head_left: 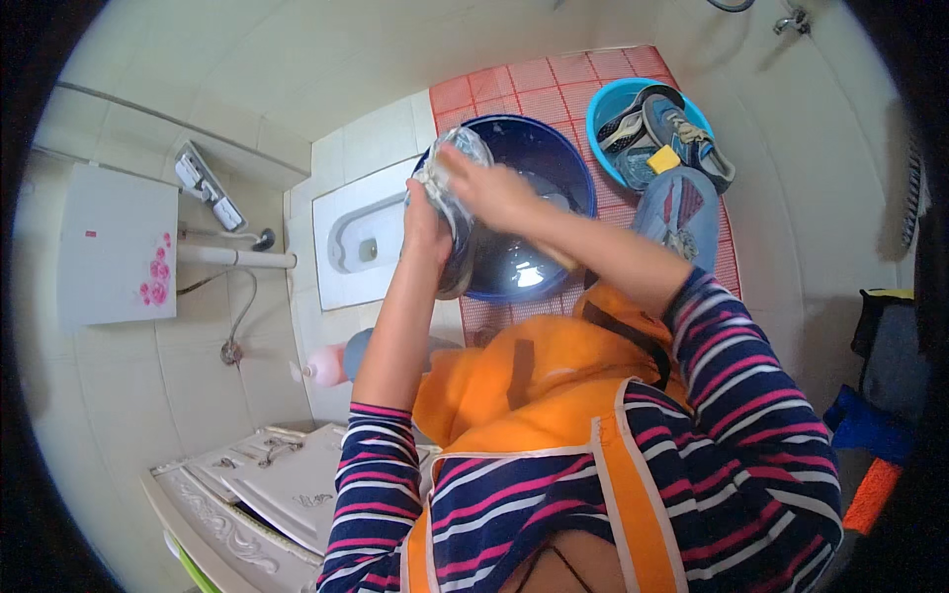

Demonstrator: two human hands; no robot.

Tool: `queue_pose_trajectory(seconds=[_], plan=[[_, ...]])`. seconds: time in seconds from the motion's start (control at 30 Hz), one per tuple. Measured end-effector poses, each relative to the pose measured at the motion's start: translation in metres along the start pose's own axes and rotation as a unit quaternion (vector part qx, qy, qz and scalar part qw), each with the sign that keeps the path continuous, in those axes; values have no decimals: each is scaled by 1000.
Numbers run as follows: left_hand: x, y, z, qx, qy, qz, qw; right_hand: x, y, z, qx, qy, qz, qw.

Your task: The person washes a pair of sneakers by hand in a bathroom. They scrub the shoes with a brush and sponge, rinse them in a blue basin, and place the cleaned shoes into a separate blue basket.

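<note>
My left hand (428,226) grips a wet laced sneaker (458,252) by its side, holding it up over the left rim of a dark blue basin (586,200). Against the shoe's upper, near the pale laces, lies my right hand (485,189). Motion blurs its fingers, and whether they hold something small is unclear. Water with some bright reflections stands in the basin. A tan, handle-like piece (554,256) shows at the basin's near side, partly hidden below my right forearm.
Right of the basin, a light blue basin (593,122) holds sneakers (678,130) and a yellow sponge (663,159). My slipper-clad foot (678,211) is just below it. A squat toilet (334,278), a pink bottle (326,365) and a white cabinet (282,482) are leftward. Red mat (511,85) covers the floor.
</note>
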State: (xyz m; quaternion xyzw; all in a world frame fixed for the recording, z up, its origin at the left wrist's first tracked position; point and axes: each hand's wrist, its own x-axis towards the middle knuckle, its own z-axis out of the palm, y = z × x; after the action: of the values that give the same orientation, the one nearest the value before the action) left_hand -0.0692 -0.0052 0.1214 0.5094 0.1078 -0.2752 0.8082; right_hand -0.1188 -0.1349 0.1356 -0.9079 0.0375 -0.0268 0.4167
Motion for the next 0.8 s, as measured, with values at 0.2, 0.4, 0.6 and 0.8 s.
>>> queue_pose_trajectory(seconds=[0.2,0.4,0.6,0.8], plan=[[-6,-15,4,-12,-19,1,1000,42,59,7,-78,22,52,995],[1,-4,3,-51,-81,-28,995,31,24,-29,-3,24,15,1000],[14,-9,1,-48,-40,21,998,37,31,3,-44,-16,-67,997],[-6,-6,6,-32,-24,12,999,44,25,-25,-104,-18,-73,992]])
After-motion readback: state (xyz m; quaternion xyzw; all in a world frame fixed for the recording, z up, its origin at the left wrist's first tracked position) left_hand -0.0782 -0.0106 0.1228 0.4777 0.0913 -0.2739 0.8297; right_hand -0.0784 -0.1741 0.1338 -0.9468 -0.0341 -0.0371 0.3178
